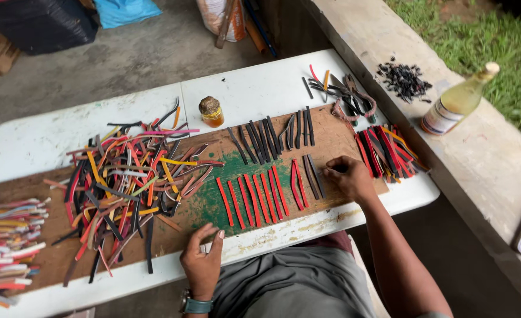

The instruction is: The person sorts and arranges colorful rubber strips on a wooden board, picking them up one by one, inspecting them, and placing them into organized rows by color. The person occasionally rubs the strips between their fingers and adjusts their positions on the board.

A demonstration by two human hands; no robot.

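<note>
Two hands down on a brown board (331, 138) laid across a white table (260, 88). Left hand (203, 259) flat at the board's near edge, palm down, fingers loosely spread, thumb out to the side; grip open, holding nothing. Wrist straight, watch (194, 305) on it, forearm coming up from the lap. Right hand (347, 175) further out and to the right, arm reaching long from the lower right, wrist bent down, fingers curled under onto the board; grip closed at the fingertips, whether pinching anything cannot tell. Just left of that hand, dark strips (313, 176), then a red pair (297, 184), then a row of red strips (253, 199) lying side by side on a green patch between the two hands. Beyond them, a row of black strips (266, 138). Left of the left hand, a loose tangled heap (131, 176) of mixed colours. Far left, a stacked bundle (7, 247). Right of the right hand, a red-and-black pile (387, 152). Small jar (211, 112) on the table behind the board. Bottle (457, 100) on the ledge (478, 159).
</note>
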